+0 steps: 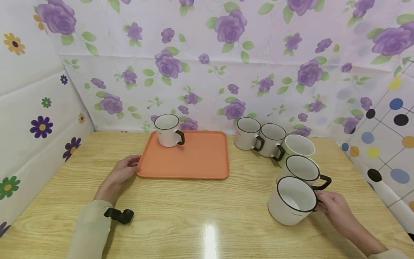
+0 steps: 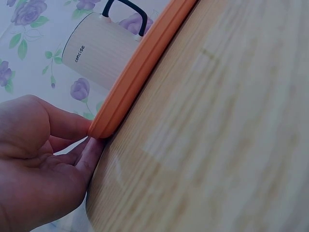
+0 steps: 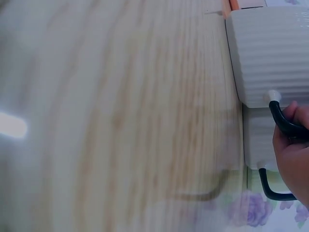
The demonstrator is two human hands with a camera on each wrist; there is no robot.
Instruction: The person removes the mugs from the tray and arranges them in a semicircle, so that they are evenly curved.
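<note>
My left hand pinches the left edge of an orange tray; in the left wrist view its fingertips meet at the tray's corner. A white mug with a black rim and black handle stands upright at the tray's back left. At the right, my right hand grips the black handle of another white, black-rimmed mug, the nearest of a row. That mug is upright, its inside visible from above, and it overlaps the black-rimmed mug behind it in the head view.
Farther back in the row are a mug with a pale green rim and two black-rimmed mugs, close together. A flowered cloth wall bounds the wooden table at the back, with patterned walls at both sides.
</note>
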